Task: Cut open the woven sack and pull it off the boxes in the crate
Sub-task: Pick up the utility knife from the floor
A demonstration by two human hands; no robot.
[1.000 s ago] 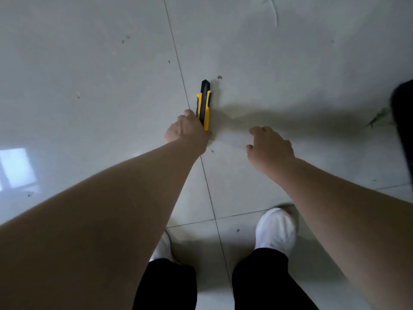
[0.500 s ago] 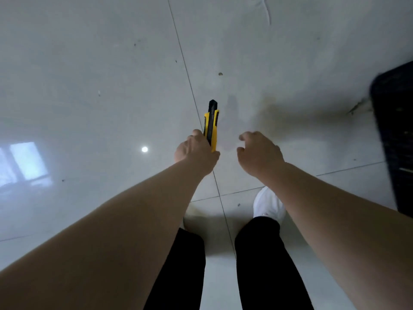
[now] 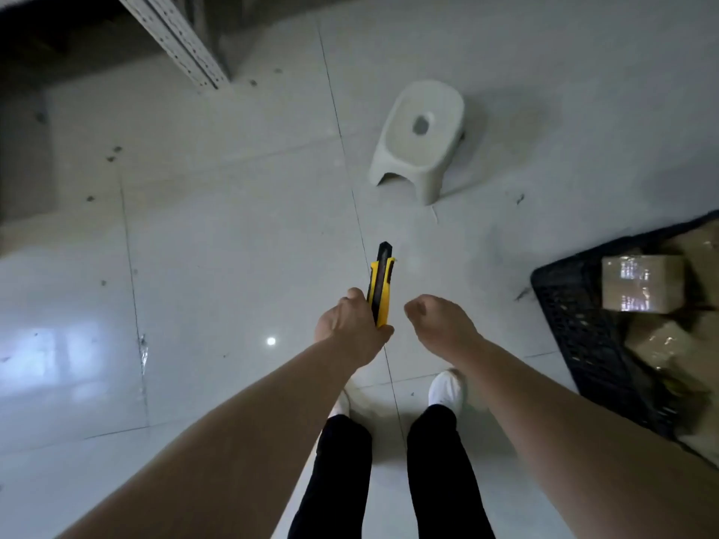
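Note:
My left hand (image 3: 352, 328) grips a yellow and black utility knife (image 3: 380, 286) that points away from me over the tiled floor. My right hand (image 3: 437, 324) hangs beside it with its fingers curled and nothing in them. A black plastic crate (image 3: 583, 336) stands on the floor at the right edge. Inside it lie brown taped cardboard boxes (image 3: 642, 287), uncovered where I can see them. No woven sack is in view.
A low white plastic stool (image 3: 420, 142) stands on the floor ahead, slightly right. A perforated metal shelf upright (image 3: 171, 36) rises at the top left with dark shelving behind it. My white shoes (image 3: 447, 389) are below my hands.
The view has lifted from the floor, bringing the stool, the shelf upright and the crate with boxes into sight. Both hands rose; the left keeps the knife.

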